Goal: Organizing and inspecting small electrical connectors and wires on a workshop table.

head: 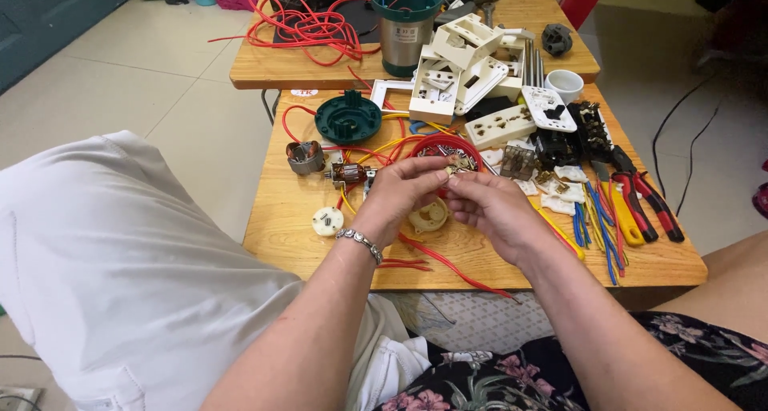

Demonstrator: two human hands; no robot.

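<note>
Centrally, above a low wooden table (320,219): left hand (398,193) and right hand (492,207) brought together, fingertips of both pinched on one small brass-coloured metal part (457,169) held between them. Part too small to read its long axis; suspended just off the tabletop, directly in front of a round red plastic tray (445,146) of tiny fittings, so the tray lies straight ahead of both hands, slightly nearer the right fingertips. Left wrist ringed by a silver link bracelet (359,242). Just below the left hand, a cream round plastic disc (429,216); further left, a white round plug cap (327,220) and a copper-wound motor armature (347,173). Loose red insulated wire (448,265) trailing under both wrists toward the table edge. Right of the right hand, well apart: red-handled pliers (652,203), a yellow-handled tool (626,223), blue wire offcuts (600,219). Behind the tray, a dark green round plastic base (347,117) and white socket housings (456,67).
</note>
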